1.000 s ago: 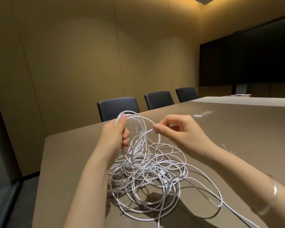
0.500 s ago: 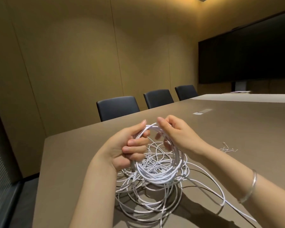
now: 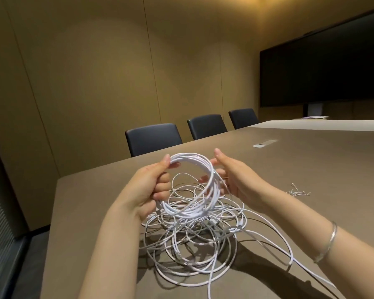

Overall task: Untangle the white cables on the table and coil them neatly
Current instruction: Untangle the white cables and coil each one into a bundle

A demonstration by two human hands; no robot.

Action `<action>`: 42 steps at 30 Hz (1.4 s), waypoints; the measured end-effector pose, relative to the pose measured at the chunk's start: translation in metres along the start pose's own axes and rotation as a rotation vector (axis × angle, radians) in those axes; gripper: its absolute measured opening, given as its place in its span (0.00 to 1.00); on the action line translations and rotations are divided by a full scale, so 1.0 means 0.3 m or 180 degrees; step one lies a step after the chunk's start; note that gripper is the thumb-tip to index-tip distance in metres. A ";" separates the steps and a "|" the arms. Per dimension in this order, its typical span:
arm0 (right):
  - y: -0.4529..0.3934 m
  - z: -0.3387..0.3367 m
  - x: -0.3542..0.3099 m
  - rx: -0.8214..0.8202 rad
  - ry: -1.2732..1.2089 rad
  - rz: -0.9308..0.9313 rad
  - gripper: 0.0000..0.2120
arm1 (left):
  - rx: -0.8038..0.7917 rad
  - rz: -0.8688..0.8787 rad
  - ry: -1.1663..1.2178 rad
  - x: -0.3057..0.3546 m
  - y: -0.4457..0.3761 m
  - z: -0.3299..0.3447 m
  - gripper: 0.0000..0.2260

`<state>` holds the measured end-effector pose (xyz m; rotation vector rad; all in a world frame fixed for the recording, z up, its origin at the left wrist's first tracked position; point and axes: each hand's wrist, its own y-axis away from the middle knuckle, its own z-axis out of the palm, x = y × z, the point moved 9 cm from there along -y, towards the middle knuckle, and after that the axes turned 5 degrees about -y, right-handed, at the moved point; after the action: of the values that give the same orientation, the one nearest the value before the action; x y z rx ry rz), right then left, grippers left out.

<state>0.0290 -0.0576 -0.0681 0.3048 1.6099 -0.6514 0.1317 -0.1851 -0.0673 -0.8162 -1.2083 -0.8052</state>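
A round coil of white cable stands upright above the table, made of several turns. My left hand grips its left side, thumb over the top and fingers curled through the ring. My right hand rests against the coil's right side with fingers stretched out, and I cannot tell if it grips. Under the coil a loose tangle of white cable lies spread on the brown table. One strand trails off to the lower right.
A small bunch of white ties lies on the table to the right. Three dark chairs line the far table edge. A socket hatch sits in the tabletop. A large black screen hangs on the right wall.
The coil has grown and turned more upright. My right hand moved from the top of the loop down to its right side, while my left hand keeps its hold.
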 end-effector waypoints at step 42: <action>0.193 0.250 -0.161 -0.0849 0.3400 -0.1641 0.08 | 0.1080 0.1805 -0.2333 0.147 0.046 0.091 0.11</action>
<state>0.1301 -0.0456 -0.0368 0.0066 2.8279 -0.6818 0.1386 -0.1588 -0.0211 -1.1352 -1.5765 0.1956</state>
